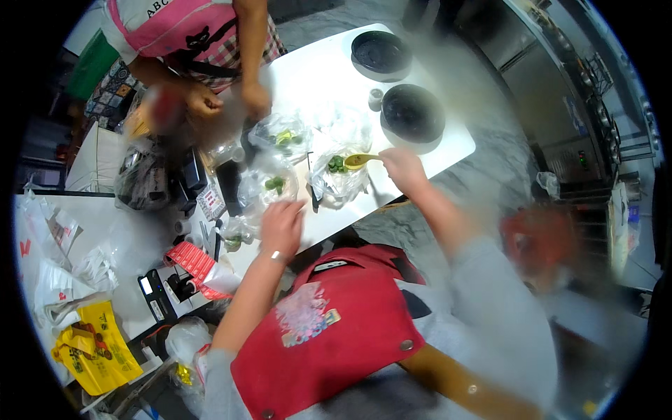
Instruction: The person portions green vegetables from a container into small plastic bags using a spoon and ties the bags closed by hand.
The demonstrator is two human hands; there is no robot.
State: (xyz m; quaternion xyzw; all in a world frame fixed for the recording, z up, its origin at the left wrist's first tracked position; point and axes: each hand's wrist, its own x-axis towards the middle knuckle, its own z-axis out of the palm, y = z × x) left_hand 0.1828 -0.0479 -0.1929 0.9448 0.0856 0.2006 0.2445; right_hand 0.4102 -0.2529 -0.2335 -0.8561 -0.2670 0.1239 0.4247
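My right hand [403, 169] grips the handle of a yellow-green spoon [357, 160]. The spoon's bowl is over an open clear plastic bag [344, 190], beside a small pile of green slices [336, 164] in it. My left hand [282, 224] is over the near edge of the white table [336, 224], just below a second plastic bag [251, 190] with green pieces [274, 184]. Whether its fingers touch that bag cannot be made out. Between these two bags lies a knife with a black handle [315, 198]. Farther back, another bag [265, 134] holds yellow-green pieces [285, 137].
Two black round bowls [413, 113] and a small white container [375, 98] occupy the table's far right. A co-worker in a pink apron [178, 31] stands across. On the left side table are a red printed strip [191, 260], a black device [157, 297] and a yellow bag [100, 349].
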